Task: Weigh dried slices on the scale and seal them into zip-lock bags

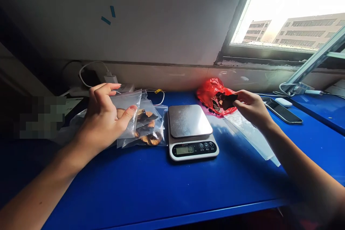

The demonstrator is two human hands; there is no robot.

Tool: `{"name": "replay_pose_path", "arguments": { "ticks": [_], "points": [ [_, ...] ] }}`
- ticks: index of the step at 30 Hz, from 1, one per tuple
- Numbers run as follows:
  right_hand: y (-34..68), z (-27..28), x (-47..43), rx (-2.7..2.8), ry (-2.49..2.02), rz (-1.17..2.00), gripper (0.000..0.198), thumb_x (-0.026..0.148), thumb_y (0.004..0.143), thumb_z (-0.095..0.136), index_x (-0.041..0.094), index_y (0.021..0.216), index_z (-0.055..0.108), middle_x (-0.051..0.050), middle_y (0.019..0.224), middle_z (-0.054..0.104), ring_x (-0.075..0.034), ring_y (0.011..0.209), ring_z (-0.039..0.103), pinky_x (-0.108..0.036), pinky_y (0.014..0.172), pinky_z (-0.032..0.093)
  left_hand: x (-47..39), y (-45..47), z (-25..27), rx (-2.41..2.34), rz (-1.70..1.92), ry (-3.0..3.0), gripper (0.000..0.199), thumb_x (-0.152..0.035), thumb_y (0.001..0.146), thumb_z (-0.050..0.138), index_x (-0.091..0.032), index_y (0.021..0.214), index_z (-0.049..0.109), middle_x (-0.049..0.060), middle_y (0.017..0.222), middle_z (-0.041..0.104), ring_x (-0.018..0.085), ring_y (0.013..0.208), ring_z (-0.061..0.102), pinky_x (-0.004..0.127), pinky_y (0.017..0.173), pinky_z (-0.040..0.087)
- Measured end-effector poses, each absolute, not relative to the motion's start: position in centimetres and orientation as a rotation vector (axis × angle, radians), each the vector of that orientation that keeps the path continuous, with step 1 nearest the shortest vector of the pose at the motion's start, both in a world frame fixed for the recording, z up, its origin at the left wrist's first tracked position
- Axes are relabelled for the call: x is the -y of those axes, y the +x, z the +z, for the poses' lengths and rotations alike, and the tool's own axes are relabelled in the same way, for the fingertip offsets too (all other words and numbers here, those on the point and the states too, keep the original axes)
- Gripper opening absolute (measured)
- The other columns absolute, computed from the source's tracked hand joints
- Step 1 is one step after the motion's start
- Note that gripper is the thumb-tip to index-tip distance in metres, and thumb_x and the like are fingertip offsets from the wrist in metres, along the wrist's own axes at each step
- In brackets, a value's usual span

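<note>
My right hand pinches a dark, thin dried piece at the mouth of a red plastic bag. More dark and brown dried pieces show inside that bag. My left hand is raised at the left, thumb and index finger apart, in front of clear zip bags with brown dried slices in them. Its lower fingers are partly hidden. Between my hands stands a kitchen scale with a bare metal plate; its display reads 0.0.
Flat clear bags lie under and beside my right forearm. A phone and a white rounded case are farther right. A charger with a white cable stands by the wall. The blue table ends at a front edge.
</note>
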State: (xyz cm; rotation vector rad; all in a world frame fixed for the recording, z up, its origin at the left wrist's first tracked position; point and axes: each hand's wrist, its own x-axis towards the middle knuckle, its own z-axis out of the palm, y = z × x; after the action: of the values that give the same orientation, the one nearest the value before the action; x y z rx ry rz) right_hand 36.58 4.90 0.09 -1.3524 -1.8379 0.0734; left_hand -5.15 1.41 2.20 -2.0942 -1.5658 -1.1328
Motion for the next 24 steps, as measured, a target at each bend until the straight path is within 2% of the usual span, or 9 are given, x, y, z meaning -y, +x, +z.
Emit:
{"name": "replay_pose_path", "arguments": {
  "ticks": [3,10,14,16,18,21,24],
  "points": [
    [33.8,0.4,-4.3,1.864,-1.300,0.034,0.019,0.018,0.083,0.047,0.017,0.097,0.061,-0.007,0.085,0.072,-0.016,0.071,0.066,-0.026,0.059,0.050,-1.1,-4.6,2.0,1.497,-1.107,-2.142,0.065,-0.019,0.078,0.069,-0.017,0.130,0.030,0.018,0.133,0.038,0.033,0.117,0.052,0.052,0.102,0.046],
    [26.6,0.8,-4.5,2.301,-1.023,-0.285,0.018,0.012,0.083,0.051,0.018,0.081,0.068,-0.007,0.078,0.069,-0.020,0.077,0.060,-0.034,0.074,0.048,-1.6,-4.7,0.9,1.551,-1.042,-2.177,0.060,-0.026,0.084,0.065,-0.020,0.131,0.029,0.015,0.130,0.040,0.032,0.123,0.048,0.053,0.107,0.043],
    [26.1,1.3,-2.9,2.616,-0.785,-0.261,0.029,0.011,0.089,0.045,0.017,0.106,0.067,-0.009,0.096,0.070,-0.021,0.088,0.061,-0.035,0.080,0.051,-1.8,-4.9,0.6,1.549,-0.974,-2.203,0.056,-0.032,0.087,0.060,-0.020,0.132,0.030,0.016,0.130,0.039,0.035,0.129,0.044,0.054,0.109,0.040],
    [26.6,1.4,-1.8,2.607,-0.724,-0.185,0.036,0.010,0.091,0.042,0.016,0.120,0.061,-0.011,0.111,0.067,-0.021,0.100,0.060,-0.036,0.087,0.051,-1.7,-4.8,0.5,1.548,-0.917,-2.220,0.053,-0.035,0.088,0.056,-0.020,0.133,0.030,0.017,0.131,0.039,0.035,0.131,0.042,0.053,0.111,0.039],
    [27.6,1.6,-1.1,2.520,-0.715,-0.166,0.037,0.009,0.091,0.041,0.016,0.124,0.058,-0.012,0.118,0.065,-0.022,0.108,0.058,-0.038,0.092,0.050,-1.6,-4.6,0.6,1.558,-0.870,-2.235,0.052,-0.037,0.089,0.054,-0.019,0.133,0.031,0.017,0.132,0.041,0.034,0.131,0.042,0.053,0.111,0.038],
    [30.5,1.8,-1.7,2.336,-0.875,-0.175,0.030,0.014,0.092,0.045,0.019,0.116,0.061,-0.011,0.113,0.068,-0.022,0.108,0.060,-0.038,0.093,0.049,-1.2,-4.3,0.8,1.614,-0.809,-2.241,0.053,-0.038,0.088,0.052,-0.017,0.133,0.033,0.018,0.134,0.041,0.035,0.130,0.042,0.053,0.109,0.038],
    [34.7,1.5,-3.9,2.125,-1.225,-0.199,0.018,0.022,0.091,0.050,0.019,0.098,0.066,-0.011,0.102,0.072,-0.022,0.096,0.065,-0.036,0.086,0.050,-0.9,-4.4,1.3,1.717,-0.680,-2.263,0.053,-0.041,0.088,0.048,-0.016,0.134,0.037,0.018,0.134,0.045,0.037,0.130,0.042,0.055,0.108,0.037]
  ]
}}
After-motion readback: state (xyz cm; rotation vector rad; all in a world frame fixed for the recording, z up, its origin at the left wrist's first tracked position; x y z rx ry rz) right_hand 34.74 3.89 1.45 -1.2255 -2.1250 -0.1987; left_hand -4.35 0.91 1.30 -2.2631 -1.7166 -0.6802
